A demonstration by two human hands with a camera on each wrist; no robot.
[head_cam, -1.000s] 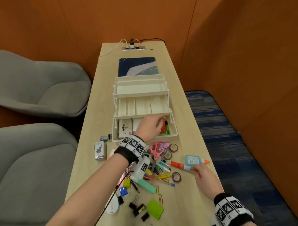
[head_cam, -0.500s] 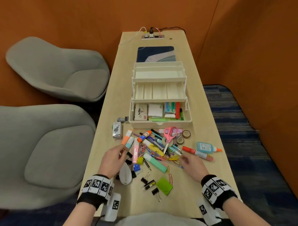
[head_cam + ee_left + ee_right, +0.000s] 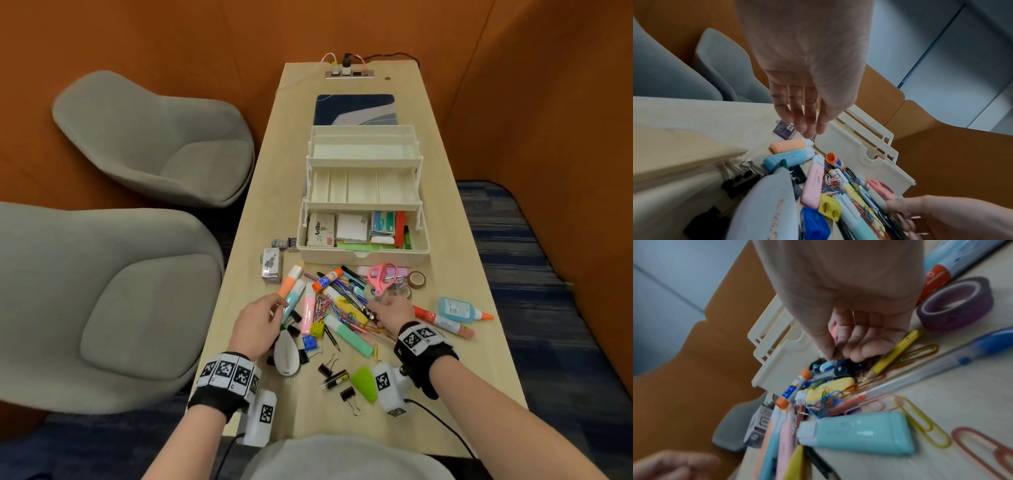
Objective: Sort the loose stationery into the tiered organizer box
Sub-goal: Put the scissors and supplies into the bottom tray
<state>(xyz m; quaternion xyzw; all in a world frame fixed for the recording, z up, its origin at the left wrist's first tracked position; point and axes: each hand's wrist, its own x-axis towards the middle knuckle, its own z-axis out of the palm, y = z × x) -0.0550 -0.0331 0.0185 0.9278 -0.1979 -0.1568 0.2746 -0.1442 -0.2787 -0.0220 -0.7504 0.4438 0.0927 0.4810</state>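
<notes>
The cream tiered organizer box (image 3: 363, 255) stands open in three steps, and its bottom tray holds pads, boxes and markers. In front of it lies the loose pile: orange highlighter (image 3: 290, 281), teal highlighter (image 3: 294, 296), pink highlighter (image 3: 308, 313), glue stick (image 3: 327, 280), pink scissors (image 3: 382, 277), pens and paper clips. My left hand (image 3: 279, 305) hovers with relaxed fingers just above the orange highlighter (image 3: 789, 145) and holds nothing. My right hand (image 3: 376, 308) reaches into the pen cluster, where thumb and curled fingers (image 3: 857, 353) pinch a pen.
A blue glue bottle (image 3: 459, 308) and a red-capped tube (image 3: 442, 322) lie at the right. Tape rolls (image 3: 416, 279) sit by the box. Binder clips (image 3: 334, 375) and a white dispenser (image 3: 286, 353) lie near me. Grey chairs (image 3: 154, 137) stand to the left.
My left hand has left the bottom tray and come back to the highlighters. My right hand has moved from the glue tubes leftward into the pens and closed on one.
</notes>
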